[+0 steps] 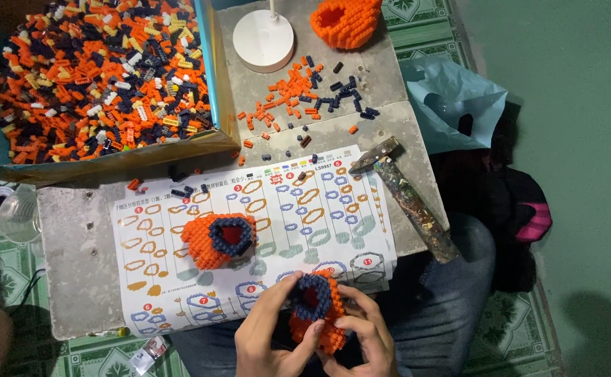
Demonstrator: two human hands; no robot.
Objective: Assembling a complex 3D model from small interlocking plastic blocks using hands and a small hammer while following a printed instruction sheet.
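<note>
The brick model [317, 313], orange with a dark blue ring round a red-lined opening, sits at the bottom centre of the view, held above your lap and just off the near edge of the counter [75, 230]. Your left hand [270, 335] cups it from the 9 o'clock side, fingers curled onto the blue rim; your right hand [368, 335] closes on it from 4 o'clock, fingertips pressed to the orange wall. Both hands are clamped on the piece, neither spread.

Judged handling: light, rigid, but built of small press-fit bricks, so likely to shed pieces if squeezed at the rim or twisted. The studded surface should give a fair grip. Support it under the orange base and keep pressure even on both sides.

At 11 o'clock from the model, a second brick model [220, 241] of the same colours rests on the instruction sheet [319, 209]. Further out at 12 o'clock lie loose bricks [298, 94], a white lamp base [263, 40] and an all-orange brick shell [347, 21]. A box of mixed bricks [96, 77] stands at 10 o'clock. A paint-spattered hammer [407, 195] lies at 2 o'clock near the counter edge.
</note>
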